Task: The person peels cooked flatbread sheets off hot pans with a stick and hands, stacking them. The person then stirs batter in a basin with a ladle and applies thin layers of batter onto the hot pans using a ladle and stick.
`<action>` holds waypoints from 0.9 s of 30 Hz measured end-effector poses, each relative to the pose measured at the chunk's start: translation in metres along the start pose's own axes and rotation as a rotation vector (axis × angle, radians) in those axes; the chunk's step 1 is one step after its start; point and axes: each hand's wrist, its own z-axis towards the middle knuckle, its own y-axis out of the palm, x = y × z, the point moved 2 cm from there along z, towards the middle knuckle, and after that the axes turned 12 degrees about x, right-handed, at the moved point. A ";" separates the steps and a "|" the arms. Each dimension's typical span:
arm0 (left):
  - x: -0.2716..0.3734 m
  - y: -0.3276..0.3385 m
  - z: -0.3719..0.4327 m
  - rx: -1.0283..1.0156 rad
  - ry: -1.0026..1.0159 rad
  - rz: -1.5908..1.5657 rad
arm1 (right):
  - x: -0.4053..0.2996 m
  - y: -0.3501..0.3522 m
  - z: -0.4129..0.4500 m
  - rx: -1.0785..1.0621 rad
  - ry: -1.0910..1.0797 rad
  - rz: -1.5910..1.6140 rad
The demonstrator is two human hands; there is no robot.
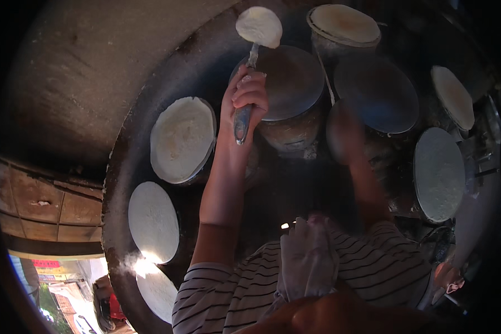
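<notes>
My left hand (250, 92) is closed around the metal handle of a utensil (242, 119), whose far end bears a pale lump of dough or batter (259, 27). Below and right of that lump is a bare, dark round griddle plate (290, 81) on a cylindrical base. My right hand (350, 129) is blurred, near the lower left edge of a second bare dark plate (378, 94); whether it holds anything cannot be told. Thin round pancakes lie on other plates: one at left (183, 140), one at lower left (154, 221), one at the top (344, 25).
More pale rounds lie on plates at right (439, 174), far right (453, 98) and bottom left (156, 292). A broad curved rim (117, 167) borders the plates. A thin rod (326, 79) stands between the two bare plates. Part of another person (446, 277) shows at lower right.
</notes>
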 end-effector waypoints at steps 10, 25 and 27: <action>0.102 -0.122 0.161 0.523 -0.122 0.198 | -0.027 0.060 -0.004 0.098 1.039 0.763; 0.226 -0.110 0.171 0.745 0.395 1.600 | -0.046 0.039 0.077 0.047 0.391 -0.010; 0.227 -0.098 0.150 0.710 0.403 1.681 | -0.067 0.042 0.060 0.052 0.388 0.074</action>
